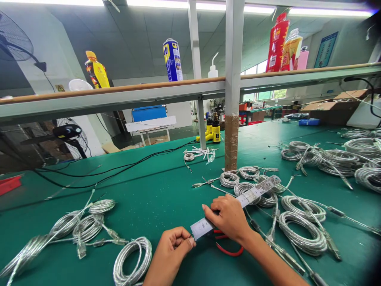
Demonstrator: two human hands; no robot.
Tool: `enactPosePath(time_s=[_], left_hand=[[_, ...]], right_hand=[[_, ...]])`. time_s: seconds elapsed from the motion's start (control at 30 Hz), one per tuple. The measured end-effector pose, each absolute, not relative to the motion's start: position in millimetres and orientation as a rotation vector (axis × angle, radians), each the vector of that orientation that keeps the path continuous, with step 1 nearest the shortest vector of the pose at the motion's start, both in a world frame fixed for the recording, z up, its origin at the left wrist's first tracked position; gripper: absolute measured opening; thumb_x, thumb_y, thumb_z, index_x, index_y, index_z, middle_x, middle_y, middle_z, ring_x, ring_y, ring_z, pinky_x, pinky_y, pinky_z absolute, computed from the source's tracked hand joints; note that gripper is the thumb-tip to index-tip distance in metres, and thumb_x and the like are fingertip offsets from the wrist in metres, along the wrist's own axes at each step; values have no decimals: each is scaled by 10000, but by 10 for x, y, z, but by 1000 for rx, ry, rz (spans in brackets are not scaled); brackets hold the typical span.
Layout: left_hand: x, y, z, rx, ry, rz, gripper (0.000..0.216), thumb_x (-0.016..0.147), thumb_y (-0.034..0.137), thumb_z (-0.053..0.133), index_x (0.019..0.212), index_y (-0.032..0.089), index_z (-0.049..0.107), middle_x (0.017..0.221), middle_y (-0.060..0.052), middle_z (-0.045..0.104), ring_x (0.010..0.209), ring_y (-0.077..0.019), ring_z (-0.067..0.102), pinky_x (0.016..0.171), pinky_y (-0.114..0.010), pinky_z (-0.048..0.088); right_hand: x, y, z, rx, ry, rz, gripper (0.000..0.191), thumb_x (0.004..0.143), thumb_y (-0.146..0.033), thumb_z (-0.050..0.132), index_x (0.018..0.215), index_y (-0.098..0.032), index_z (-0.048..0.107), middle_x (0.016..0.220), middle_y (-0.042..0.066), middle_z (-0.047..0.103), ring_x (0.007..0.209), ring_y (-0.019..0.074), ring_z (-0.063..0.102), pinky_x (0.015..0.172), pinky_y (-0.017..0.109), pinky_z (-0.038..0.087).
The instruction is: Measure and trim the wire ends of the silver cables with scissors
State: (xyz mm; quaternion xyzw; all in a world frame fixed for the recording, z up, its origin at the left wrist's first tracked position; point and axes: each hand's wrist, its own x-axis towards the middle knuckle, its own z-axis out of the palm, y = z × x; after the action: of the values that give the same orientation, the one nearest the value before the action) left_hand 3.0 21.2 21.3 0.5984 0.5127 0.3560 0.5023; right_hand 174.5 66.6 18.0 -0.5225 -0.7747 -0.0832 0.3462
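My right hand (228,216) is closed around a flat metal ruler (258,190), which slants up to the right over coiled cables. At the ruler's lower left end, my left hand (175,248) pinches a thin dark wire end (192,236) between thumb and fingers. A coil of clear-jacketed silver cable (132,262) lies just left of that hand; whether the wire belongs to it is hidden. Beneath my right hand, a tool with red handles (229,250) rests on the table, its head covered.
Coiled USB cables (303,234) spread over the right side of the green table (133,210), with more coils (89,226) at left. A tape-wrapped post (231,139) rises mid-table under a shelf (133,89). Yellow heat guns (212,133) and black cords (131,165) lie behind.
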Motion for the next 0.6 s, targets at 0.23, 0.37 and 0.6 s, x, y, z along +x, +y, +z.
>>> enactPosePath(time_s=[0.23,0.37,0.6], left_hand=[[-21,285,115,1327,1188,961,290,650,421,563,620,132,555,396,96,306,355,-41,181,362,-183,98],[-65,346,61,1196,1167,1002,322,619,453,596,640,133,570,379,95,348,306,-15,160,329,-165,87],[-97,360,67,1199,1148,1089,364,612,490,609,665,130,587,408,83,390,281,-13,243,291,-142,173]], right_hand=[[1785,672,200,-1337,-1969,-243,421,794,-304,429,403,-150,460,420,-17,489,460,82,404,548,250,198],[1763,639,222,-1235,-1998,-122,312,762,-281,464,481,-166,538,458,-18,534,478,89,434,554,247,213],[1600,502,224,-1061,-2059,212,152,685,-233,545,763,-261,672,500,-46,587,466,86,469,561,233,248]])
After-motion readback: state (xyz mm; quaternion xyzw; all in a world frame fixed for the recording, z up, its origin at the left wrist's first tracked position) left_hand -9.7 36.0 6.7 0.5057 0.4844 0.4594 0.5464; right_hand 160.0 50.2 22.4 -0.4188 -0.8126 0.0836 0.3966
